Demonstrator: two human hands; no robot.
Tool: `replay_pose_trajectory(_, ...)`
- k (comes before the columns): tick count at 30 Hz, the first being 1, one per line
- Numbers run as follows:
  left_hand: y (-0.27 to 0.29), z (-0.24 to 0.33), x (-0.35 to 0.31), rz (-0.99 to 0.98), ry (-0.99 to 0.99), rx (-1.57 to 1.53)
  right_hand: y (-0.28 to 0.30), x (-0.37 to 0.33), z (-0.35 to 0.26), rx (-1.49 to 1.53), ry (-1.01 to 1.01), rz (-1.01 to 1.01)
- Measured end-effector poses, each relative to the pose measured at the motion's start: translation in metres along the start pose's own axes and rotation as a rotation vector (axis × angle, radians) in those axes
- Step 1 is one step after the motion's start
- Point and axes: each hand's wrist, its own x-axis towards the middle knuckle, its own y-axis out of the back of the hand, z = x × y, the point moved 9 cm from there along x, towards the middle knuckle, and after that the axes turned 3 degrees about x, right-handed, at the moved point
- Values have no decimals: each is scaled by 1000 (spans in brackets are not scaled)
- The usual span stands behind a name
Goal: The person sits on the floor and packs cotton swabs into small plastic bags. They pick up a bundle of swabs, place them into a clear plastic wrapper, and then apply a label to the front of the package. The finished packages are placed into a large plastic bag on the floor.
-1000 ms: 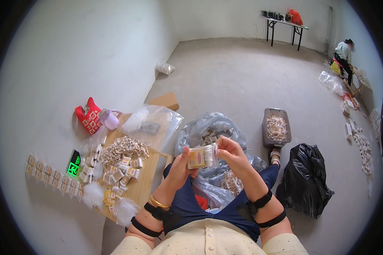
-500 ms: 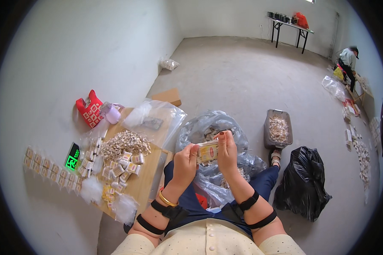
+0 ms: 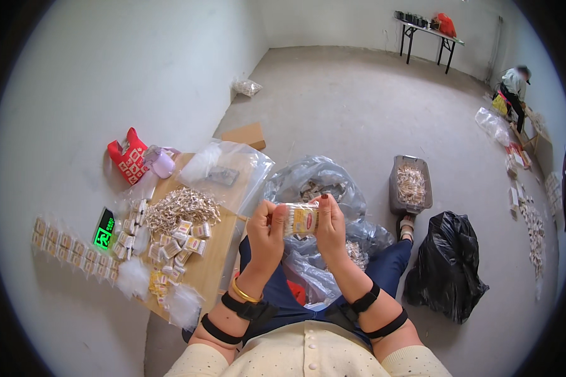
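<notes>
The left hand (image 3: 267, 227) and right hand (image 3: 331, 226) grip opposite ends of a clear cotton-swab packet (image 3: 303, 220), above a translucent plastic bag (image 3: 309, 271) between the knees. It looks light, slick and slightly squashy; the swabs could bend, so gentle left and right end holds suit it.

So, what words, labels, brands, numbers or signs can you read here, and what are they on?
Clear plastic cotton-swab packet with yellow label, between left hand and right hand: print too small to read.
Glowing green-and-black rectangular sign: a figure symbol; its small characters are blurred.
White-and-yellow plastic packets on the pale wooden table: print too small.
Red bag with pale square patterns: no readable words.
Nothing to quote.
</notes>
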Motion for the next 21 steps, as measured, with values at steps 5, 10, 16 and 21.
replay_pose_trajectory(5, -13, -39, -4, 8, 357, -504, 0, 0, 3, 97, -49, 51)
replay_pose_trajectory(10, -5, 4, 1, 30, -77, 302, -3, 2, -9, -4, -17, 37)
replay_pose_trajectory(16, -7, -6, 2, 35, 34, -73, 5, 7, 11, 118, -46, 72)
replay_pose_trajectory(21, -15, -30, 2, -6, 256, -413, 11, 11, 9, 177, -92, 82)
